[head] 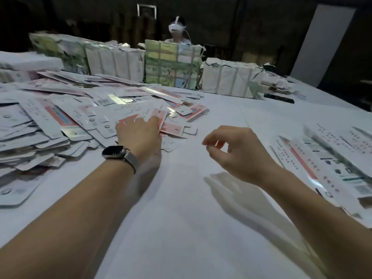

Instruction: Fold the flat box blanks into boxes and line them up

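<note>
Head view only: a white table (201, 198) fills most of the frame, with two bare forearms reaching in from the bottom edge.

Across the left half of the frame lies a loose heap of flat box blanks (60, 117), white with pink and red panels. Their print is too small and blurred to read, and the heap is cut off by the left edge.

At centre frame the left hand (138, 133), with a dark watch (114, 152) on its wrist, reaches into the near edge of that heap. Its fingers lie over a red-and-white blank (175, 128). The fingertips are hidden behind the back of the hand and smeared by blur, so whether they pinch the blank or only press on it cannot be told.

Right of centre the right hand (239, 150) hovers above bare table, holding nothing. Its fingers hang loosely curled, the thumb and forefinger near each other but apart. Its shadow falls on the cloth below.

At the right edge a row of longer white boxes (330, 166) lies side by side. They are cut off by the frame and blurred, and whether they are fully folded is hard to make out.

Along the upper part of the frame stand wrapped bundles (173, 63), some white, some printed green and yellow, with torn paper at the tops. Behind them, in a dark room, sits another person wearing a white headset (176, 27), hidden from the chest down by the bundles.
</note>
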Tool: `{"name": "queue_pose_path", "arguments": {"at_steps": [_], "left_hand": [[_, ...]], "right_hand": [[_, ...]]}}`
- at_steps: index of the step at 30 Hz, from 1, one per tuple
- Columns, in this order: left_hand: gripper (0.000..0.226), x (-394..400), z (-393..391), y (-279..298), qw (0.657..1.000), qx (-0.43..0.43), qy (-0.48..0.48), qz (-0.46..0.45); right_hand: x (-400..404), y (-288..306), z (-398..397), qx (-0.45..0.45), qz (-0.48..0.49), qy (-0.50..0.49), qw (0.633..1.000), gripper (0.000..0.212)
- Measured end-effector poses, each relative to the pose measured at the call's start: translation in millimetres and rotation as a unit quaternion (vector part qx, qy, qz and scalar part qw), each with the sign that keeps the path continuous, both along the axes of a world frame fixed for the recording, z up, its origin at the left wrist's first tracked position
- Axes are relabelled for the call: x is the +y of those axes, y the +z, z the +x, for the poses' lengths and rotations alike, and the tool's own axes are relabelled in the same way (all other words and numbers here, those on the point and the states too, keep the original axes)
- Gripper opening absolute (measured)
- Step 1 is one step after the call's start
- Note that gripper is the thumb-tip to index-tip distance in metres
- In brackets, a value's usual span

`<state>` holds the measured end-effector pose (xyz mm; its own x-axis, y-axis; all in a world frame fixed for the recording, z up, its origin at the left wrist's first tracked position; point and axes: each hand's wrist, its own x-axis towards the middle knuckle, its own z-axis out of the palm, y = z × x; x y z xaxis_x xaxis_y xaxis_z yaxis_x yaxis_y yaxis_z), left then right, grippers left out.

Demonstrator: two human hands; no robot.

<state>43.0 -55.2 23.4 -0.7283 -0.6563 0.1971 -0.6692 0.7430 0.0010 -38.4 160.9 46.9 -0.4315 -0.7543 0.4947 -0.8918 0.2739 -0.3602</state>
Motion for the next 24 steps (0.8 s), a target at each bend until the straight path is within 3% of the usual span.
{"name": "queue_pose_path", "arguments": {"at_steps": [6,10,12,14,18,22,24], "left_hand": [[0.024,12,-2,7,0.996,0.06,-0.051,-0.036],[0.019,33,5,18,0.968,0.213,-0.128,-0.015],[0.029,48,8,23,0.93,0.294,-0.212,0.056],[0.034,62,10,26,0.876,0.348,-0.258,0.213],[0.023,73,6,22,0.797,0.342,-0.219,0.447],[0.026,75,1,17,0.77,0.322,-0.236,0.497],[0.048,82,3,16,0.764,0.28,-0.255,0.523]], "right_hand": [[-2,-5,-6,0.006,-0.04,0.002,0.999,0.015],[-4,-5,-8,-0.008,-0.09,-0.019,0.996,0.014],[-6,-2,-7,-0.027,-0.126,-0.024,0.991,0.015],[-8,1,-7,-0.058,-0.158,-0.02,0.986,0.014],[-8,8,-13,-0.111,-0.218,-0.023,0.969,0.024],[-2,16,-21,-0.049,-0.28,-0.064,0.956,0.025],[2,18,-21,-0.022,-0.332,-0.07,0.94,0.022]]}}
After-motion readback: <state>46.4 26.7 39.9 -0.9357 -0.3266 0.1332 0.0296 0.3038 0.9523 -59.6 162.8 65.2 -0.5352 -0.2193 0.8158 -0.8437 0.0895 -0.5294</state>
